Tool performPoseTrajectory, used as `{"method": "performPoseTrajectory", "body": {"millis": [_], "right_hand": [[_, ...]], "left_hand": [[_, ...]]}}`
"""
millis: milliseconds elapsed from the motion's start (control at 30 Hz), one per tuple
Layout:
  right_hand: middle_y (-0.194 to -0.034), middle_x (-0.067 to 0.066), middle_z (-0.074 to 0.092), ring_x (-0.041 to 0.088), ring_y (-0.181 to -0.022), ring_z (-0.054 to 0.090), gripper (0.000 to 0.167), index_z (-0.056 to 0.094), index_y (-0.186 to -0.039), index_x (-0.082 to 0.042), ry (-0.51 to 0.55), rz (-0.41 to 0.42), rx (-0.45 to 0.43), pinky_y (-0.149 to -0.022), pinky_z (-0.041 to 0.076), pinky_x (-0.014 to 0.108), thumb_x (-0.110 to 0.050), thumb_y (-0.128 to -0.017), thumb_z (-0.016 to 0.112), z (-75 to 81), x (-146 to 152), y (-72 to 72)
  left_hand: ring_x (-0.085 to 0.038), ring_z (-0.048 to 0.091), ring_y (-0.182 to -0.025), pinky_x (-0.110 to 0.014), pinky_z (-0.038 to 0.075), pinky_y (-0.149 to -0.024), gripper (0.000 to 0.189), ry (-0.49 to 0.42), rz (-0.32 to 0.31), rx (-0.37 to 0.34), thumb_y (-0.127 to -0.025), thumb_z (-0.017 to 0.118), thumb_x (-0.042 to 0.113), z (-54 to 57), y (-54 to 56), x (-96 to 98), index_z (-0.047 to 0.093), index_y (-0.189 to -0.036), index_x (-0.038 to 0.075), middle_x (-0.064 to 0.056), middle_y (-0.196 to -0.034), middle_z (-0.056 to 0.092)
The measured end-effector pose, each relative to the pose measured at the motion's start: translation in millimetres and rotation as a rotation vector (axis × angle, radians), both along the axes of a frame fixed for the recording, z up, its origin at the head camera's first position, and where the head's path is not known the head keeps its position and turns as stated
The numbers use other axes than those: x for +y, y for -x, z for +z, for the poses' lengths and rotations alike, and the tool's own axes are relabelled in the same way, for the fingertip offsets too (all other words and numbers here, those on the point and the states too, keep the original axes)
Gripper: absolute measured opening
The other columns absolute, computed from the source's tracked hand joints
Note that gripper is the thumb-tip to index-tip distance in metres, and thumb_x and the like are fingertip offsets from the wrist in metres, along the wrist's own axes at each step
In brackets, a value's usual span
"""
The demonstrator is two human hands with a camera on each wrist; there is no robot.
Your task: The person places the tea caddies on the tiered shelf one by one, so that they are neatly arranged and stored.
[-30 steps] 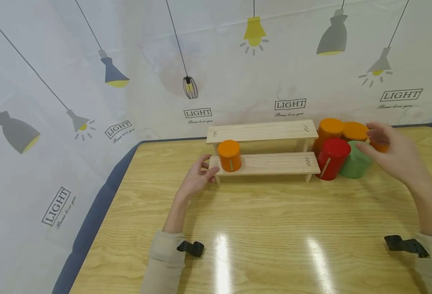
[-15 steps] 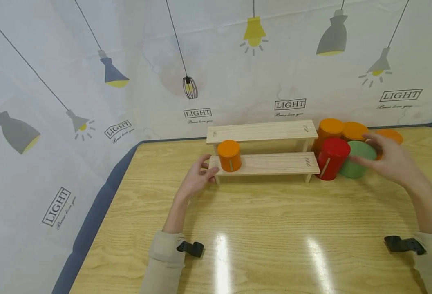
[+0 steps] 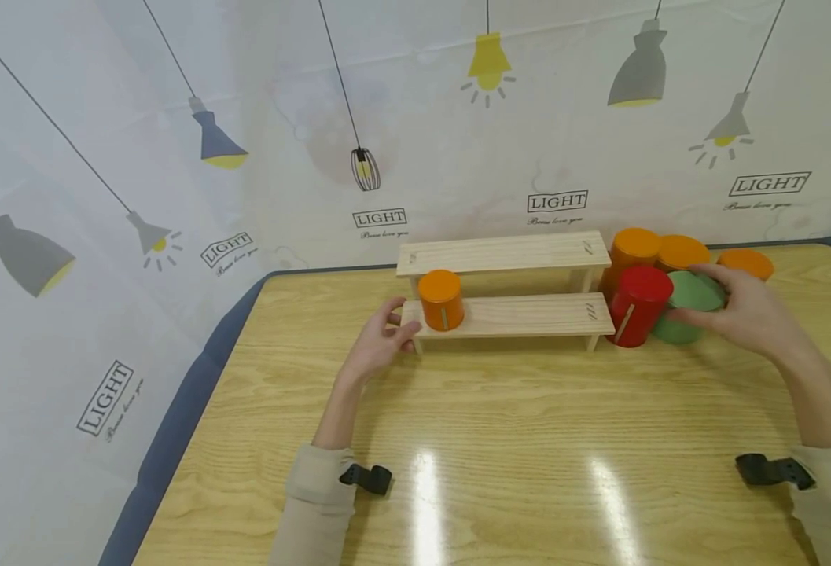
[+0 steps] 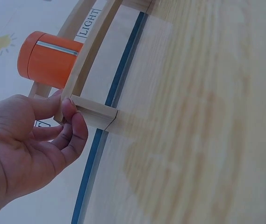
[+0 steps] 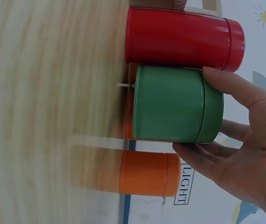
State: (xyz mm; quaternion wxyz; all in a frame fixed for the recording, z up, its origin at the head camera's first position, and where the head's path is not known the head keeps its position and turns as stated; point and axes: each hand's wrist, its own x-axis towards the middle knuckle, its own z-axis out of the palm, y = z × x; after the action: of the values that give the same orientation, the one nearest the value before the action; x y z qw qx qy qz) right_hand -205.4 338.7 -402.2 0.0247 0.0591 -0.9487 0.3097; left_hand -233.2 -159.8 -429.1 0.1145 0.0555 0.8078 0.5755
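My left hand (image 3: 383, 340) pinches the left end of the lower tier of a wooden two-tier shelf (image 3: 528, 314); in the left wrist view the thumb and fingers (image 4: 76, 133) meet at its corner. An orange canister (image 3: 441, 300) stands upright on that tier, close to the hand. Over at the right, my right hand (image 3: 758, 314) grips a green canister (image 3: 694, 292) near its lid, thumb on one side and fingers on the other, as the right wrist view shows of the green canister (image 5: 170, 105). A taller red canister (image 3: 641, 306) stands close beside it.
Behind the red and green ones are two orange canisters (image 3: 636, 248), partly hidden. Another orange canister (image 3: 746, 263) stands farther right, partly behind the right hand. A printed cloth wall (image 3: 443, 118) rises behind the table (image 3: 500, 440), along its blue edge (image 3: 189, 401).
My right hand has come down and leftward from above the canisters, and its thumb and fingers have closed around the green canister. My left hand keeps its hold on the shelf.
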Motion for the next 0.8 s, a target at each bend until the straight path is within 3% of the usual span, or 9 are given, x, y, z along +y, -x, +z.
{"method": "performPoseTrajectory", "body": {"millis": [167, 267, 333, 433, 500, 567, 633, 700, 800], "right_hand": [[-0.139, 0.040, 0.042, 0.054, -0.112, 0.046, 0.084, 0.040, -0.146, 0.010, 0.025, -0.069, 0.055, -0.081, 0.042, 0.056, -0.035, -0.088, 0.080, 10.8, 0, -4.8], [-0.139, 0.039, 0.043, 0.049, -0.109, 0.047, 0.081, 0.042, -0.147, 0.007, 0.058, -0.114, 0.091, -0.077, 0.043, 0.031, -0.034, -0.088, 0.079, 19.0, 0, -9.0], [-0.139, 0.038, 0.044, 0.048, -0.108, 0.047, 0.079, 0.042, -0.147, 0.006, 0.081, -0.141, 0.117, -0.070, 0.035, 0.017, -0.033, -0.088, 0.079, 24.3, -1, -11.6], [-0.142, 0.036, 0.041, 0.048, -0.112, 0.045, 0.077, 0.043, -0.147, 0.006, 0.109, -0.178, 0.167, -0.069, 0.030, 0.012, -0.030, -0.089, 0.079, 30.6, -3, -15.4], [-0.149, 0.036, 0.034, 0.052, -0.122, 0.038, 0.078, 0.040, -0.150, 0.004, 0.135, -0.202, 0.183, -0.083, 0.036, 0.019, -0.028, -0.090, 0.077, 35.5, -4, -19.0], [-0.153, 0.035, 0.028, 0.054, -0.129, 0.033, 0.078, 0.036, -0.154, 0.001, 0.151, -0.228, 0.193, -0.101, 0.041, 0.037, -0.028, -0.092, 0.074, 40.7, -5, -22.6], [-0.155, 0.035, 0.024, 0.056, -0.134, 0.029, 0.080, 0.031, -0.157, -0.002, 0.139, -0.253, 0.198, -0.113, 0.033, 0.057, -0.030, -0.094, 0.072, 46.3, -7, -26.2], [-0.156, 0.036, 0.021, 0.060, -0.135, 0.028, 0.080, 0.028, -0.159, -0.004, 0.127, -0.270, 0.204, -0.108, 0.028, 0.072, -0.030, -0.095, 0.070, 52.1, -9, -29.4], [-0.156, 0.036, 0.022, 0.063, -0.132, 0.032, 0.079, 0.028, -0.159, -0.007, 0.095, -0.285, 0.217, -0.105, 0.031, 0.073, -0.030, -0.095, 0.070, 59.0, -14, -33.2]], "left_hand": [[-0.019, 0.061, -0.079, -0.038, 0.057, -0.082, 0.063, -0.009, -0.008, -0.002, -0.102, 0.063, 0.016, -1.0, 0.3, -0.4, 0.032, -0.156, 0.004, -0.018, -0.117, 0.050], [-0.020, 0.061, -0.080, -0.044, 0.057, -0.087, 0.065, -0.014, -0.010, -0.017, -0.102, 0.062, 0.014, 2.8, -1.4, 1.0, 0.029, -0.157, 0.003, -0.018, -0.117, 0.050], [-0.020, 0.061, -0.081, -0.046, 0.056, -0.089, 0.066, -0.018, -0.008, -0.022, -0.102, 0.062, 0.014, 2.8, -1.2, 1.1, 0.027, -0.157, 0.002, -0.018, -0.118, 0.049], [-0.020, 0.061, -0.081, -0.045, 0.057, -0.088, 0.067, -0.017, -0.001, -0.020, -0.102, 0.063, 0.015, -0.8, 0.4, 0.3, 0.027, -0.157, 0.003, -0.018, -0.118, 0.049], [-0.019, 0.061, -0.080, -0.041, 0.058, -0.085, 0.066, -0.015, -0.001, -0.011, -0.102, 0.063, 0.015, -1.6, 0.4, 0.2, 0.029, -0.157, 0.003, -0.018, -0.117, 0.049], [-0.019, 0.061, -0.080, -0.038, 0.058, -0.083, 0.066, -0.013, -0.001, -0.007, -0.102, 0.063, 0.015, -1.6, 0.3, 0.4, 0.029, -0.157, 0.003, -0.018, -0.116, 0.050], [-0.019, 0.061, -0.080, -0.037, 0.058, -0.082, 0.065, -0.013, -0.004, -0.005, -0.102, 0.063, 0.014, -1.7, 0.2, 0.6, 0.029, -0.157, 0.002, -0.018, -0.116, 0.050], [-0.019, 0.061, -0.080, -0.036, 0.058, -0.081, 0.065, -0.012, -0.003, -0.005, -0.102, 0.062, 0.014, -1.4, 0.3, 0.8, 0.029, -0.156, 0.002, -0.018, -0.116, 0.050], [-0.020, 0.061, -0.080, -0.037, 0.057, -0.082, 0.065, -0.008, -0.004, -0.009, -0.102, 0.062, 0.015, -1.7, 1.0, 0.9, 0.030, -0.156, 0.003, -0.018, -0.116, 0.050]]}}
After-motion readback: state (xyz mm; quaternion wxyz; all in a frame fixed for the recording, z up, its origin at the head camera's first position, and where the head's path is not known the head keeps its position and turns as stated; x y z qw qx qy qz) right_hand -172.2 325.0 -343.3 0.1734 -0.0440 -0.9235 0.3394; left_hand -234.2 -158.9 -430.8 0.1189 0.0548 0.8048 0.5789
